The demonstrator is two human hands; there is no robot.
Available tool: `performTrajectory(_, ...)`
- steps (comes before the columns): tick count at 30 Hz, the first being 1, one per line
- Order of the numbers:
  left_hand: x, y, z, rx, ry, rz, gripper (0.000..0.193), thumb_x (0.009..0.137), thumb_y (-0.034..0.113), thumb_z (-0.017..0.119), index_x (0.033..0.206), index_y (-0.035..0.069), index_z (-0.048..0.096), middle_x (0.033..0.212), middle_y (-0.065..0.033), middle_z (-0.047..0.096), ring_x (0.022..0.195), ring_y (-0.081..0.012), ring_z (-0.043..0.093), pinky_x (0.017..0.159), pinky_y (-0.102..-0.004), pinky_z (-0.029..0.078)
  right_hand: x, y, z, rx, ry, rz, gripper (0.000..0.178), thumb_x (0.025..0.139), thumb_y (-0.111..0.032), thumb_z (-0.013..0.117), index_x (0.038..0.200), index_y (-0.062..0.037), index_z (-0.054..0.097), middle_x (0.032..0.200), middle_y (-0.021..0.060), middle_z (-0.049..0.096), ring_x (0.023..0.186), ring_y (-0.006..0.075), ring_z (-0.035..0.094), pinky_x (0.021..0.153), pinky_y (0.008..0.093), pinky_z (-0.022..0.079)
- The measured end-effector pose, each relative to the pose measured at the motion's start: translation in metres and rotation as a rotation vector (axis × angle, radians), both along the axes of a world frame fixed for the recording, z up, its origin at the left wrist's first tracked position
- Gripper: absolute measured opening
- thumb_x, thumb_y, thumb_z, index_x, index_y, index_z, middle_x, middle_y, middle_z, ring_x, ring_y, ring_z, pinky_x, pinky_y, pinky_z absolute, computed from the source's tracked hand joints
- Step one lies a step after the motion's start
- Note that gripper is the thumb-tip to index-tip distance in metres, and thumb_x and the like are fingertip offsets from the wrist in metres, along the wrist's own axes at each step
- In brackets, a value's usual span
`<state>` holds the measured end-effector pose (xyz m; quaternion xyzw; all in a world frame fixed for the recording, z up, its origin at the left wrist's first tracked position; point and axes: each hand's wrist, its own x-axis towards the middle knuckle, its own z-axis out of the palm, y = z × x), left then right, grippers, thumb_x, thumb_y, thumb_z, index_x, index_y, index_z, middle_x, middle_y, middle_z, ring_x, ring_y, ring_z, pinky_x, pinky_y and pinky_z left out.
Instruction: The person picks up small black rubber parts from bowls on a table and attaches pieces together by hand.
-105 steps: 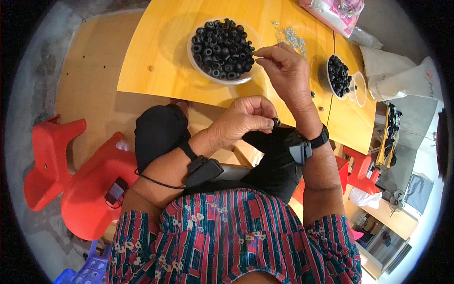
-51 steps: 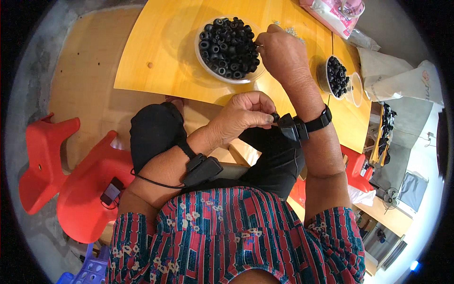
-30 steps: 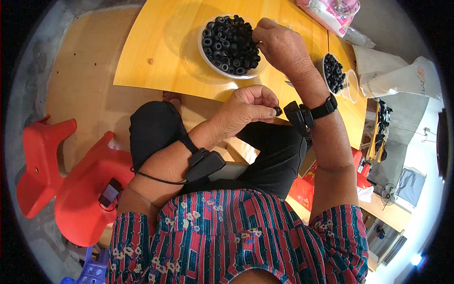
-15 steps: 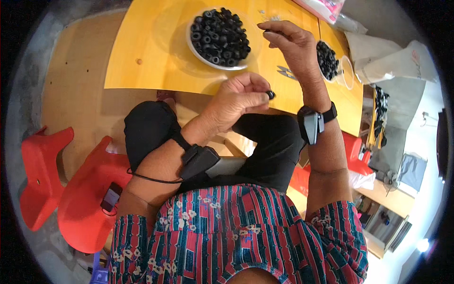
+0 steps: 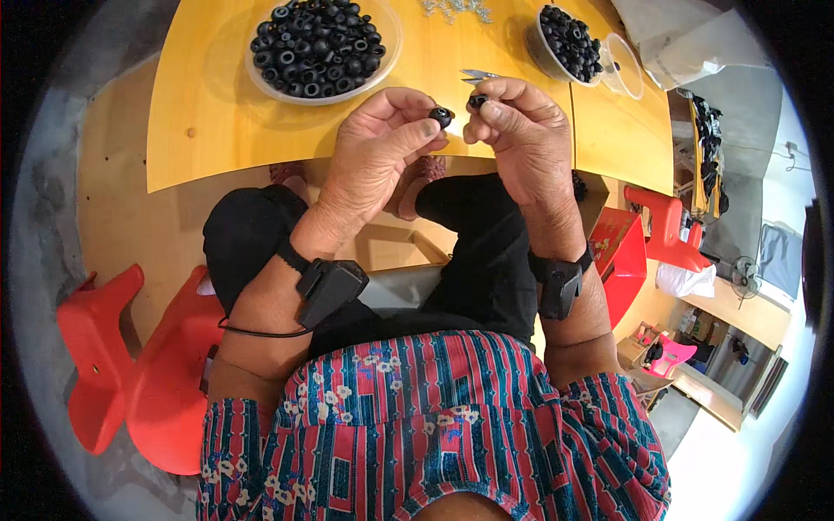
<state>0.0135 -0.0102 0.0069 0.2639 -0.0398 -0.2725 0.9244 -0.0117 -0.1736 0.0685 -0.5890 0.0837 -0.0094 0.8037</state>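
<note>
Between the thumb and fingers of my left hand [image 5: 378, 143] is a round black piece with a hole [image 5: 440, 117]. My right hand [image 5: 526, 130] pinches a second small black piece [image 5: 477, 102] close beside it, with a narrow gap between the two. Both hands are raised at the table's near edge. Beyond my left hand stands a clear round bowl [image 5: 261, 85] heaped with black ring-like pieces [image 5: 317, 48]. Just past my right fingers lie small metal snips [image 5: 478, 75], partly hidden by that hand.
A second clear tub [image 5: 543, 54] of small black pieces sits at the right, beside an upturned-looking clear lid or cup [image 5: 624, 78]. Small silvery bits [image 5: 456, 9] are scattered at the far side of the yellow table [image 5: 204, 95]. Red chairs [image 5: 169, 391] stand at the left.
My right hand has come down and toward me from over the table, beside my left hand. My left hand keeps its black piece and has turned so the hole shows.
</note>
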Motion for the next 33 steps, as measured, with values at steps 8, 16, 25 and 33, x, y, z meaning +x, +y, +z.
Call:
performTrajectory(8,-0.005,-0.002,-0.009,0.086,-0.038,-0.040,0.019,0.085,0.001,0.060,0.104,0.000,0.057,0.098,-0.0072,0.062,0.088,-0.0149,0.061,0.080,-0.0283,0.053,-0.012,0.002,-0.012,0.152,0.051,0.006,0.018,0.083,0.003,0.059,0.100,0.0053,0.061,0.079,0.0110,0.063,0.065,0.0161,0.061,0.061,0.0274,0.054)
performTrajectory(16,0.000,-0.003,-0.007,0.094,-0.031,-0.034,0.020,0.083,-0.001,0.061,0.103,-0.002,0.058,0.095,-0.0069,0.062,0.085,-0.0129,0.061,0.079,-0.0259,0.053,-0.016,0.003,-0.009,0.043,0.065,-0.032,0.019,0.082,0.004,0.059,0.101,0.0047,0.062,0.075,0.0099,0.064,0.066,0.0148,0.063,0.057,0.0230,0.052)
performTrajectory(25,-0.001,-0.003,-0.010,0.101,-0.067,-0.041,0.020,0.086,0.002,0.060,0.105,0.001,0.057,0.098,-0.0067,0.062,0.089,-0.0140,0.061,0.081,-0.0280,0.053,-0.018,0.002,-0.009,0.021,0.041,-0.067,0.019,0.081,0.006,0.059,0.100,0.0059,0.061,0.083,0.0110,0.064,0.067,0.0167,0.062,0.064,0.0258,0.052)
performTrajectory(33,-0.002,-0.004,-0.010,0.096,-0.052,-0.048,0.020,0.086,0.003,0.060,0.106,0.000,0.057,0.098,-0.0067,0.062,0.089,-0.0139,0.062,0.081,-0.0278,0.054,-0.019,0.003,-0.011,-0.071,0.022,-0.061,0.019,0.081,0.007,0.058,0.100,0.0061,0.061,0.084,0.0105,0.062,0.068,0.0179,0.060,0.066,0.0271,0.051)
